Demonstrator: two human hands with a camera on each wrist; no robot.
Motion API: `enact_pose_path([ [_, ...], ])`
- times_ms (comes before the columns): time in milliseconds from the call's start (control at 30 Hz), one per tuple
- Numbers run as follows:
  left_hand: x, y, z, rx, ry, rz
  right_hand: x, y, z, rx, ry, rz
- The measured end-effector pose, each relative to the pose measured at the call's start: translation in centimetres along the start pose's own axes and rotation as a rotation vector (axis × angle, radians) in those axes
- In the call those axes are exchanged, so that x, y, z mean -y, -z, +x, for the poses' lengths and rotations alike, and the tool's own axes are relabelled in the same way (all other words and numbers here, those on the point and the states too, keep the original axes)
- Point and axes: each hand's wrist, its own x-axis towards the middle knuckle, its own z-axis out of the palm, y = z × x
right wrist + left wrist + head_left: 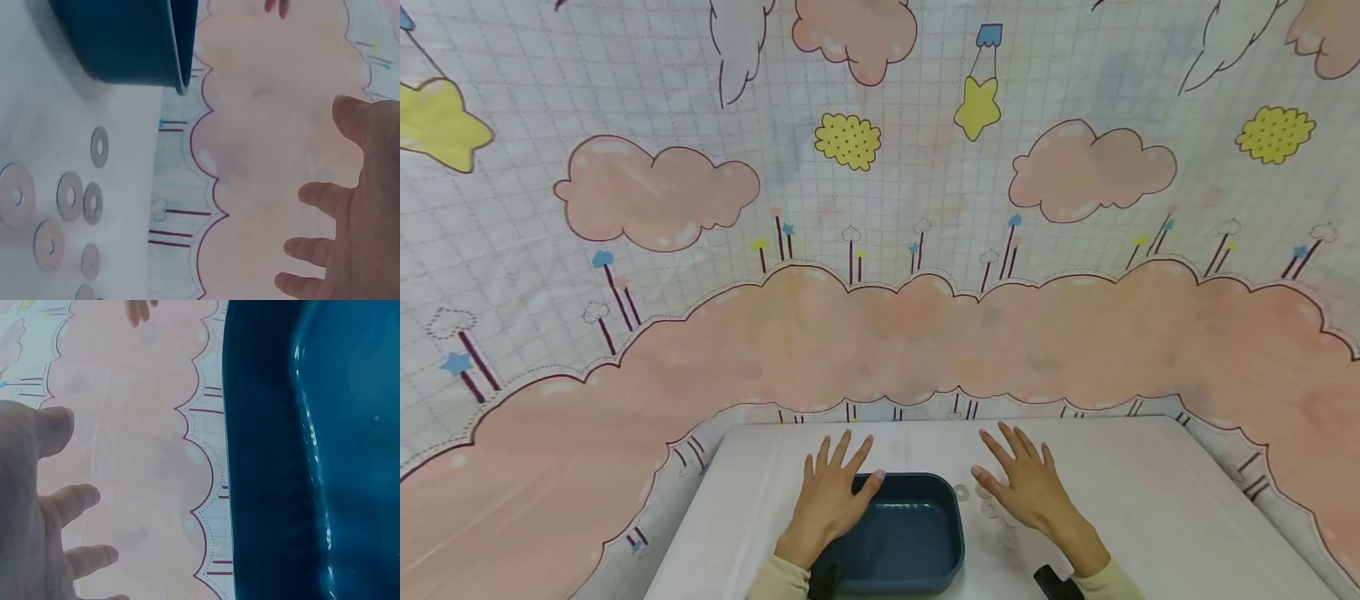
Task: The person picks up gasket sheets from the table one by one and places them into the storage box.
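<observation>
Your left hand [831, 500] and right hand [1028, 490] are empty, digits spread. The flat metal washers [62, 195] lie on the table [1120, 475], right of the blue rectangular bin [910, 546]; being so thin, they could slip from a hurried pinch or skid if brushed.

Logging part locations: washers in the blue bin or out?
Out: the visible washers lie on the white table, right of the blue bin; none shows inside it.
</observation>
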Motion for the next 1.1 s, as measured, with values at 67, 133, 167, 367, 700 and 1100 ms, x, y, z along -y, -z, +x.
enact_pose_path([
  [67,0.2,0.0,-0.2,-0.006,0.007,0.006,-0.4,0.0,-0.1,-0.010,-0.003,-0.004],
  [133,0.5,0.0,-0.3,-0.015,0.011,0.008,-0.8,-0.1,-0.2,-0.022,-0.006,-0.007],
  [167,0.7,0.1,-0.4,-0.018,0.014,0.008,-1.0,-0.2,-0.2,-0.029,-0.003,-0.009],
  [367,1.7,0.2,-1.0,0.001,0.045,-0.037,-2.1,-0.6,-0.6,-0.045,-0.017,-0.018],
  [700,3.1,0.3,-2.1,0.014,0.136,-0.116,-3.9,-0.5,-1.3,-0.084,-0.041,0.077],
  [1100,4.7,-0.3,-2.9,-0.038,0.217,-0.183,-7.4,-1.2,-1.6,-0.075,-0.106,0.296],
])
